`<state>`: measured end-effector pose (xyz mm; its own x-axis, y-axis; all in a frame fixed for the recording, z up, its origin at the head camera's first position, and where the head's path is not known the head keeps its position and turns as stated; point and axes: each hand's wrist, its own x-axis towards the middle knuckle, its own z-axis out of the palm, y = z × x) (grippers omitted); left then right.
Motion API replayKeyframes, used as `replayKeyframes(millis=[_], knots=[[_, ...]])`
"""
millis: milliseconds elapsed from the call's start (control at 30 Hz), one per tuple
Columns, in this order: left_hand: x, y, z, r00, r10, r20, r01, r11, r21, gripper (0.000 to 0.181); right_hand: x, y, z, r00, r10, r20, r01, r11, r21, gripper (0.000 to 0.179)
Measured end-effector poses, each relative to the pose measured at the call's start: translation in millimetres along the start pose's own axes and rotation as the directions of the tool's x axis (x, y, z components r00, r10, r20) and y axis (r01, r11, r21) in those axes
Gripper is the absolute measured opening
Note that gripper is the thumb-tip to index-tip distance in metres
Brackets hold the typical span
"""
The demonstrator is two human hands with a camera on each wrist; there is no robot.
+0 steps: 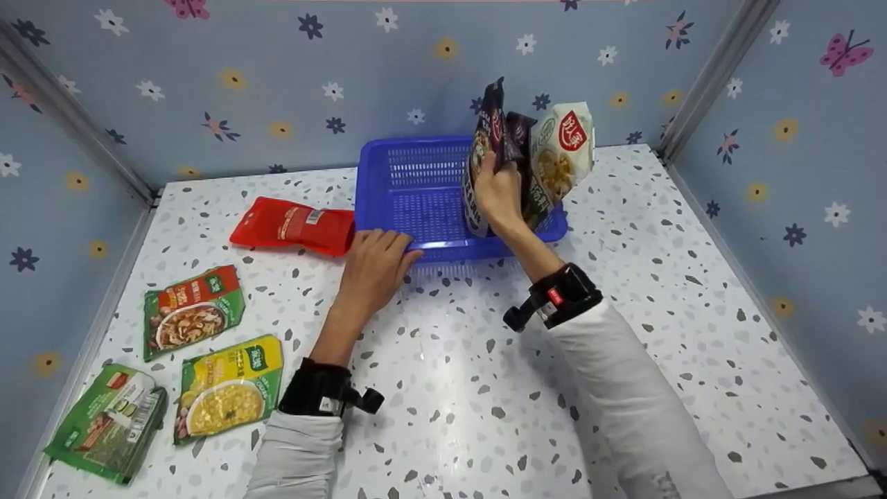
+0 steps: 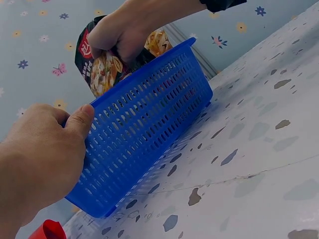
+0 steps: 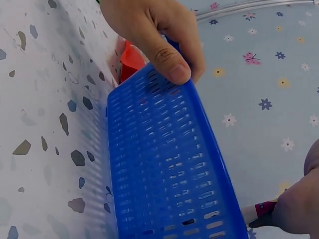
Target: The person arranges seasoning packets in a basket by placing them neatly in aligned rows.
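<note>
We're at the blue plastic basket [image 1: 417,143], back edge of the counter [image 1: 443,388]!
Our left hand [image 1: 373,269] grips its near-left corner; our right hand [image 1: 500,194] pinches a dark food pouch [image 1: 479,149] over its right end. Firm left bracing should stop the basket sliding.

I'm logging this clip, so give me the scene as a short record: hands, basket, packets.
Left hand: grips the near left corner of the blue slotted basket
Right hand: holds a dark food packet at the basket's right end
Beside it: white-topped packet
Left of basket: red packet
Tabletop, left side: red-and-green, yellow-and-green and green packets
</note>
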<state>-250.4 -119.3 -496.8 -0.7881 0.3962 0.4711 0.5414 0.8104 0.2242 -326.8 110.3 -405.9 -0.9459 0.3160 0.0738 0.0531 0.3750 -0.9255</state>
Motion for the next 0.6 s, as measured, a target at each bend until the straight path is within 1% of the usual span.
replayKeyframes(millis=[200,267,367,467,600], knots=[[1.0,0.4,0.1,1.000,0.001,0.003,-0.001,1.000,-0.007,0.041,34.5,32.0,15.7,1.000,0.030,0.009,-0.029,0.999,-0.032,0.046],[1.0,0.3,0.0,1.000,0.001,0.007,-0.001,1.000,-0.004,0.041,39.1,36.6,17.9,1.000,0.023,0.003,-0.023,0.999,-0.047,0.047],[0.9,0.1,-0.2,1.000,0.000,0.008,0.000,1.000,0.001,0.040,39.8,37.0,19.2,1.000,0.011,-0.007,-0.011,0.998,-0.063,0.046],[0.3,-0.3,0.0,1.000,-0.001,0.006,0.001,1.000,0.001,0.040,34.4,31.1,18.0,1.000,0.011,-0.013,-0.012,0.998,-0.068,0.043],[-0.8,-0.3,0.3,1.000,0.000,-0.002,0.000,1.000,-0.003,0.041,29.7,26.5,17.9,1.000,0.017,-0.001,-0.017,0.997,-0.076,0.038]])
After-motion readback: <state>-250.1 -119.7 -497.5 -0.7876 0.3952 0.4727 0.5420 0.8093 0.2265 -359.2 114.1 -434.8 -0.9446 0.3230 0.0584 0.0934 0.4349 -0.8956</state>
